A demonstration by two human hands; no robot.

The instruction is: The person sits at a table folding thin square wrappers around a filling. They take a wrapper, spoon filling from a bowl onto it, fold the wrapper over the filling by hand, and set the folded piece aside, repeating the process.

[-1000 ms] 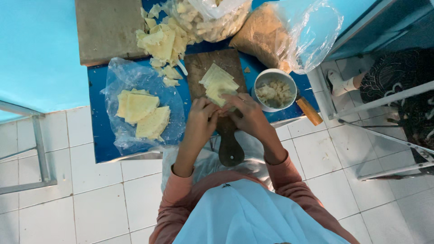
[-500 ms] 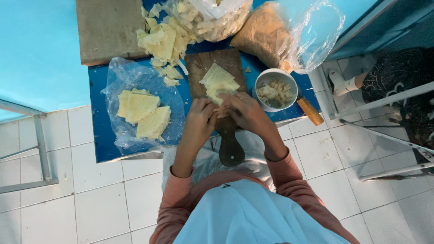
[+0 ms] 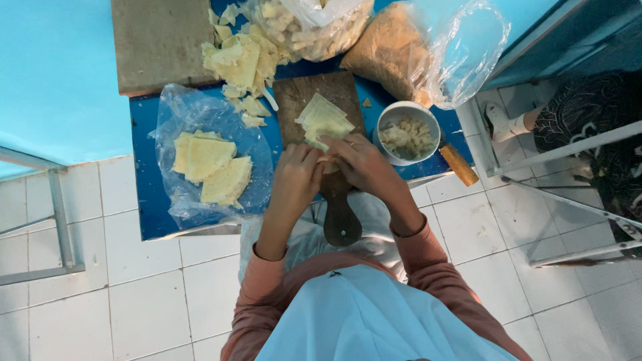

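Head view: both hands meet over the near end of a dark wooden cutting board (image 3: pixel 321 100) that rests on a blue table (image 3: pixel 144 200). The left hand (image 3: pixel 294 177) has its fingers curled inward around a small pale wrapper piece (image 3: pixel 328 162), of which only a sliver shows between the hands; the right hand (image 3: pixel 364 164) closes on the same piece from the other side, fingertips pressed against it. Just beyond the hands, on the board, lies a stack of thin pale-yellow triangular wrappers (image 3: pixel 324 119). To the right of the board stands a white bowl (image 3: pixel 408 132) of pale filling, with a wooden handle (image 3: pixel 458 164) showing past it. To the left, more triangular sheets lie on a clear plastic sheet (image 3: pixel 174 110); trimmed scraps (image 3: pixel 241 63) are heaped farther back. Two plastic bags sit at the far edge. Judgement: the wrapper looks thin, light, limp and easily torn; it is best taken by its edges and corners with fingertips, gently, supported from beneath, not pinched hard at the centre
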